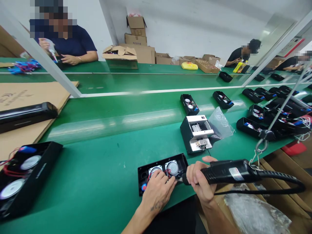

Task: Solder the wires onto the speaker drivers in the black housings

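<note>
My right hand [201,178] is wrapped around a black electric screwdriver [226,172], held nearly level and hanging from a hook and cord. Its bit points left to the near edge of an open black speaker housing [143,172] on the green bench. Two round white-coned speakers sit inside, one of them the right speaker [172,167], with red wires and a blue-ended part. My left hand [159,187] lies over the housing's near side, fingers bent and closed on it close to the bit. Those fingers hide part of the left speaker and whatever the bit touches.
Just beyond the housing stands a metal screw feeder [196,133] beside a clear plastic bag [221,123]. Another open housing [31,175] is at left, near a cardboard sheet [29,94]. More housings [253,126] crowd the right. Co-workers sit across the bench; boxes [287,182] are below right.
</note>
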A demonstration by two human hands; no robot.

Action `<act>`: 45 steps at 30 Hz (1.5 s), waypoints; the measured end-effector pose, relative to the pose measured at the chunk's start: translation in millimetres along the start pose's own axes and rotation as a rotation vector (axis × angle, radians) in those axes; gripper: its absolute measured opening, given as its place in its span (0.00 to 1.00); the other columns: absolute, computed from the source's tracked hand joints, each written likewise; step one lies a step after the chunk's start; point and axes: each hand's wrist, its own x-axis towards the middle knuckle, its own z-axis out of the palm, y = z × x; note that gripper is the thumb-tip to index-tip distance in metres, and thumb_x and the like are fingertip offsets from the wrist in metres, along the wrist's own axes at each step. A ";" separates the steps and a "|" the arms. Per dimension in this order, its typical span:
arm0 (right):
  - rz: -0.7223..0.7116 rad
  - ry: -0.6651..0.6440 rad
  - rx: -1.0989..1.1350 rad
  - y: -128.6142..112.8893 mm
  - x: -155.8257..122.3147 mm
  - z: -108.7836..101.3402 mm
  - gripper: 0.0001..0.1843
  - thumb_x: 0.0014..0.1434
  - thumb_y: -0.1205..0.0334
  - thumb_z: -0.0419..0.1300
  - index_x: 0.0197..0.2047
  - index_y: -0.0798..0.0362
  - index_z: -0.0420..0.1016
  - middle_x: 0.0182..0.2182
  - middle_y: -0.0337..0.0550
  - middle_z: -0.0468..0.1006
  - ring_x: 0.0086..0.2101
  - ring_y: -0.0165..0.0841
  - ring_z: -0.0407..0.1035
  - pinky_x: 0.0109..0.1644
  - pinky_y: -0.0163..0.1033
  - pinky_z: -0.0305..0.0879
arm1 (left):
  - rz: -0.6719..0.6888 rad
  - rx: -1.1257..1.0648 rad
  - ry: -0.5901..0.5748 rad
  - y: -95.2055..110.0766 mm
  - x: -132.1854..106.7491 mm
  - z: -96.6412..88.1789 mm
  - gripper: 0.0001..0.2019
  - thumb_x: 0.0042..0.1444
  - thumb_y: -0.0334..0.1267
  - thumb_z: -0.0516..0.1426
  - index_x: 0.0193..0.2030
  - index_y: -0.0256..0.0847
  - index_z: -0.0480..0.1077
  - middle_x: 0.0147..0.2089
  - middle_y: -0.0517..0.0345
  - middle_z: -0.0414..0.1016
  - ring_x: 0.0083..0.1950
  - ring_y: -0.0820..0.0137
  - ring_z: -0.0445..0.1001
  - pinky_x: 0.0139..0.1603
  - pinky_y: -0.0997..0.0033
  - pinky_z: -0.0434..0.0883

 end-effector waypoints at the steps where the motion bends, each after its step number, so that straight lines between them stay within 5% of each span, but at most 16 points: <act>1: 0.006 0.000 -0.005 0.8 -0.5 -0.3 0.19 0.72 0.67 0.59 0.62 0.38 0.68 0.22 0.26 0.66 0.16 0.27 0.59 0.22 0.33 0.62 | -0.002 -0.006 -0.003 0.0 0.4 -0.9 0.12 0.75 0.34 0.54 0.42 0.45 0.77 0.31 0.60 0.76 0.36 0.63 0.75 0.48 0.57 0.73; 23: 0.049 -0.077 -0.061 -1.6 -5.2 3.6 0.20 0.72 0.64 0.60 0.62 0.33 0.68 0.22 0.26 0.67 0.17 0.29 0.60 0.23 0.35 0.64 | 0.031 0.030 -0.002 -2.2 -0.9 -0.5 0.11 0.76 0.35 0.53 0.44 0.44 0.77 0.31 0.61 0.77 0.36 0.63 0.74 0.50 0.58 0.70; 28: 0.046 -0.066 -0.094 0.2 -6.5 2.5 0.20 0.72 0.64 0.60 0.62 0.34 0.67 0.22 0.26 0.67 0.16 0.30 0.61 0.22 0.36 0.63 | 0.015 0.007 -0.026 -2.5 -4.1 5.4 0.11 0.75 0.45 0.58 0.41 0.43 0.75 0.33 0.59 0.77 0.38 0.61 0.75 0.49 0.56 0.70; 45: 0.052 -0.063 -0.109 25.8 -10.3 -3.9 0.17 0.73 0.65 0.60 0.60 0.37 0.66 0.24 0.25 0.68 0.18 0.27 0.60 0.23 0.33 0.60 | 0.011 0.020 -0.057 -3.3 -2.4 3.1 0.10 0.74 0.39 0.59 0.38 0.43 0.73 0.33 0.60 0.77 0.37 0.61 0.75 0.47 0.57 0.71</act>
